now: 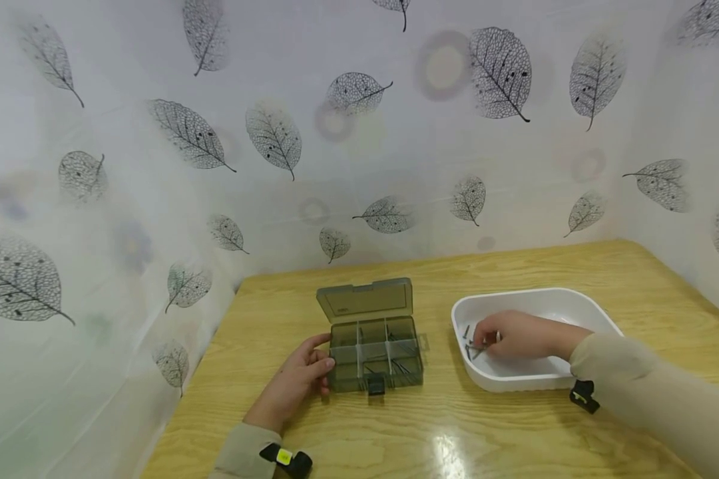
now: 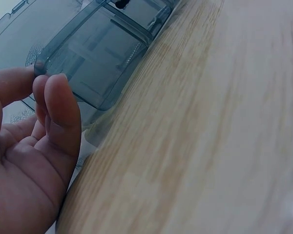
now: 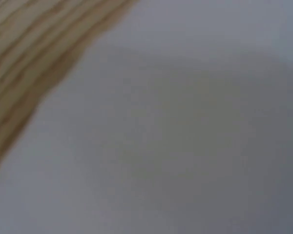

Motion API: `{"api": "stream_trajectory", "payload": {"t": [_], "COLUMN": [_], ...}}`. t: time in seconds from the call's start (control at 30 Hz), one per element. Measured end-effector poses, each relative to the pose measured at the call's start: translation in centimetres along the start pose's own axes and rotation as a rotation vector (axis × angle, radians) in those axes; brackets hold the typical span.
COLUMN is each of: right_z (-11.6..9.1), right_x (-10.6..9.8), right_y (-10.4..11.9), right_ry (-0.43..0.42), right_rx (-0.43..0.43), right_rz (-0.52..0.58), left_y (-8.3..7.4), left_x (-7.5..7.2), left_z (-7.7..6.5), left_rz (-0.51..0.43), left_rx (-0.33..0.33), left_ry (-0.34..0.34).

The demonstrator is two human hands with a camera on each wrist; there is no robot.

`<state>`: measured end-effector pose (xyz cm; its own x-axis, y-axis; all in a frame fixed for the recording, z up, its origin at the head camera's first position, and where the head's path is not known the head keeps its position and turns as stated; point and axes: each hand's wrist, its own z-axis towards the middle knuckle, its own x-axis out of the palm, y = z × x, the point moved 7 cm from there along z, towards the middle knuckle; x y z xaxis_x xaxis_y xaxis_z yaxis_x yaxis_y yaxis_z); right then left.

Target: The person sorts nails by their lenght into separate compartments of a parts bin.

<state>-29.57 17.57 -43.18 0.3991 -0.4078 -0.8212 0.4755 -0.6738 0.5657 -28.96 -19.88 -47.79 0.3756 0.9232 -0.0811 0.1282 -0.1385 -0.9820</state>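
A grey see-through compartment box (image 1: 344, 379) stands on the table, its lid (image 1: 368, 301) raised at the back. Thin dark screws (image 1: 401, 366) lie in its middle and right compartments. My left hand (image 1: 299, 372) holds the box's left end between thumb and fingers; the left wrist view shows fingertips (image 2: 61, 92) at its corner. To the right is a white tray (image 1: 515, 384) with a few screws (image 1: 467, 331) at its left end. My right hand (image 1: 518, 334) reaches into it, fingers bent down among the screws. Whether they pinch one is hidden.
The wood-grain table (image 1: 443, 426) carries both containers, with a gap of bare wood between them. A pale curtain with leaf prints (image 1: 383, 153) hangs behind and at the sides. In the right wrist view, a blurred white surface fills most of the picture.
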Motion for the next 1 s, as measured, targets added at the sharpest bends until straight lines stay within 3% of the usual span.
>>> {"api": "stream_trajectory", "payload": {"t": [0.43,1.0], "right_z": [0.4,-0.1], "right_x": [1.3,0.6], "right_y": [-0.8,-0.7], "right_ry": [0.043,0.045], "right_rx": [0.018,0.077], "right_rz": [0.008,-0.021], "left_y": [-0.2,0.1], "left_x": [0.0,-0.1], "left_z": [-0.2,-0.1], "left_rz": [0.012,0.011], "left_rx": [0.0,0.014], "left_ry": [0.001,0.029]}}
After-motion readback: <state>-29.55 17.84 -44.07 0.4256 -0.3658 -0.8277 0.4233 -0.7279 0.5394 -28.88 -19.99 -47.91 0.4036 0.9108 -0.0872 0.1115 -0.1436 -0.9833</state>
